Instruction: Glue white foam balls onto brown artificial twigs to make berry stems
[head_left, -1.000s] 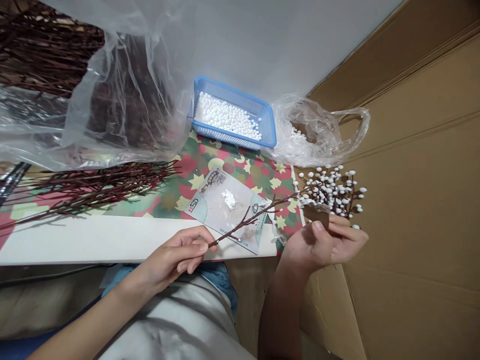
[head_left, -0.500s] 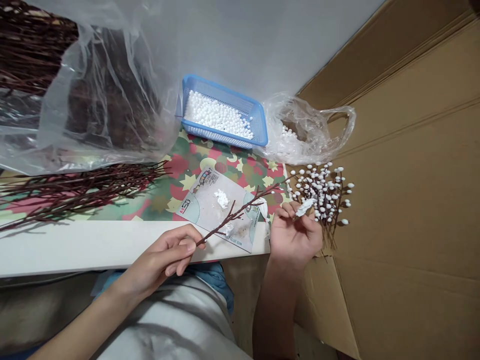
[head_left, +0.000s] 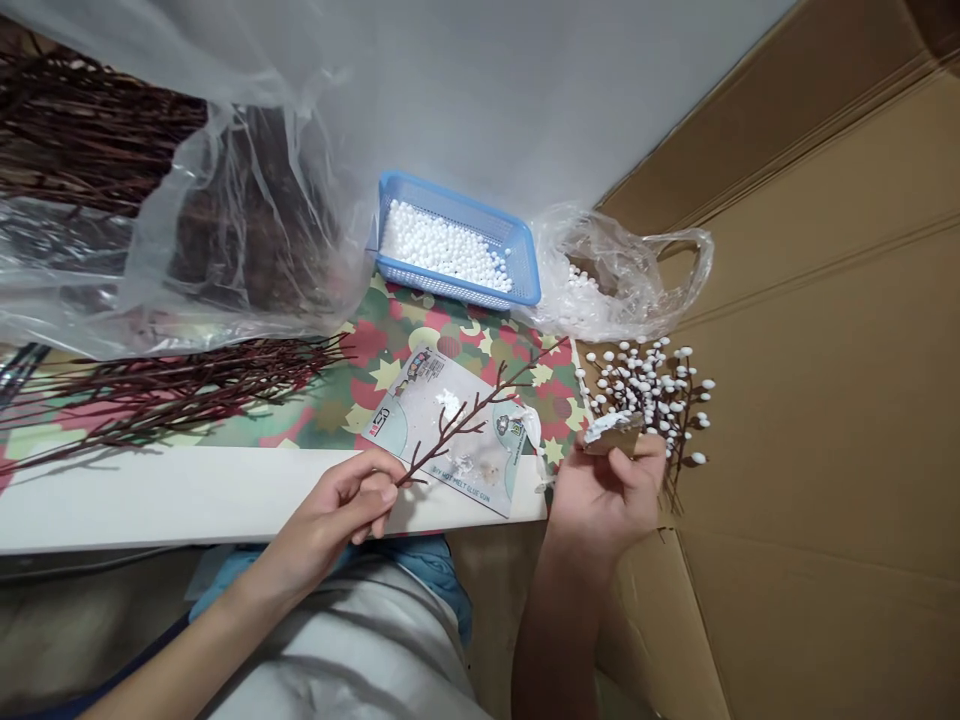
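My left hand (head_left: 352, 505) pinches the lower end of a bare brown twig (head_left: 480, 408), which slants up to the right above a printed card (head_left: 397, 425) smeared with white paste. In my right hand (head_left: 611, 490) is a small flat brown piece (head_left: 619, 440) with white paste along its upper edge. Just behind that hand lies a bunch of twigs tipped with white balls (head_left: 660, 390). A blue basket (head_left: 457, 290) of small white balls stands at the back of the patterned cloth (head_left: 360, 400).
Bare brown twigs (head_left: 187, 390) lie at the left, below a large clear bag (head_left: 300, 250) of more twigs. A clear bag (head_left: 637, 300) of white balls sits beside the basket. Cardboard (head_left: 825, 400) stands at the right.
The twig has turned, so its side branches spread more over the card. My right hand has moved slightly right and down, and more of the flat piece shows. The view has shifted a little.
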